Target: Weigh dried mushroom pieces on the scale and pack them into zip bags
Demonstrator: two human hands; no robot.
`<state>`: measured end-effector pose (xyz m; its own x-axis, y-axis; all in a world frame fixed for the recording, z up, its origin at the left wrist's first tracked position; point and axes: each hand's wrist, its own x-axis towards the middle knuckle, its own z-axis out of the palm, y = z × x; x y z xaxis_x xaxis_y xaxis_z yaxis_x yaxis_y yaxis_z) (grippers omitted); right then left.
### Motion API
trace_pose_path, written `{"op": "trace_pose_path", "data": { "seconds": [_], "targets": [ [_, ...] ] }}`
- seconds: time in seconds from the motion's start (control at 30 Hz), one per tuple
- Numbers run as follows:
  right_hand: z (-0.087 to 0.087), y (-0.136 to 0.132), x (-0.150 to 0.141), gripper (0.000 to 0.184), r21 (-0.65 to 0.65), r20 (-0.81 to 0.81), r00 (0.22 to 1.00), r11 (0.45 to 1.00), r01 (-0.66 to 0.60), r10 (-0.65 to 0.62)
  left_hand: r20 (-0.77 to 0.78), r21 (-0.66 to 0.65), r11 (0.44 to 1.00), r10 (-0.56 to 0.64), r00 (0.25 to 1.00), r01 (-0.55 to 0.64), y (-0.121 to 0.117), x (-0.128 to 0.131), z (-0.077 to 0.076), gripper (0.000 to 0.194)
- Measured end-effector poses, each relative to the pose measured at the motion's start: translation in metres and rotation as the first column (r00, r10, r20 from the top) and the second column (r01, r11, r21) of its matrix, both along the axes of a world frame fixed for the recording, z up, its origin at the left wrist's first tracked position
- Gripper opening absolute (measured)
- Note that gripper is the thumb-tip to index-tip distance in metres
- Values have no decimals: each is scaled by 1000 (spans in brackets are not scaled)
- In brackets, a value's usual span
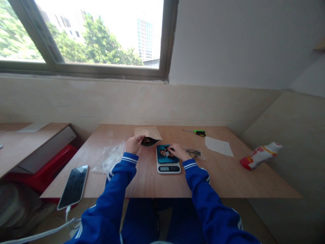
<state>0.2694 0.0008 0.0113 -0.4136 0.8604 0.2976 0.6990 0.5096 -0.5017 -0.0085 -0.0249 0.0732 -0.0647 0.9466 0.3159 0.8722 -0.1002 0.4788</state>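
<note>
A: "How do the hands grip?"
B: "The left hand [132, 145] pinches the near left edge of an open brown pouch [149, 131], thumb and fingers closed. The right hand [178, 152] has its fingers bent down onto dark pieces [164, 153]; I can't tell whether they have hold of any."
A: "Where are those pieces?"
B: "On the blue top of a kitchen scale [169, 169], just right of and nearer than the pouch."
A: "And around them?"
B: "Crumpled clear plastic [111, 158] at left; a flat clear packet [198, 153] beside the right hand, on a wooden table [152, 184]."
</note>
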Motion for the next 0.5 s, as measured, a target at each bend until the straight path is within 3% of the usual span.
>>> {"op": "trace_pose_path", "data": {
  "seconds": [0.17,0.3,0.4,0.5],
  "targets": [
    [43,-10,-9,25,15,-163,987,1000,-10,12,-6,-4,1000,11,1000,-11,-3,8,3,26],
    [76,-15,-36,27,-31,-331,919,971,-236,213,-19,-10,1000,30,999,-30,-5,15,4,28],
    [78,-12,-64,32,-77,-193,919,929,-363,343,-26,-12,999,38,999,-38,-7,18,3,29],
    [62,-2,-90,40,-54,81,936,939,-340,344,-25,-11,999,42,999,-42,-7,20,0,30]
  ]
}}
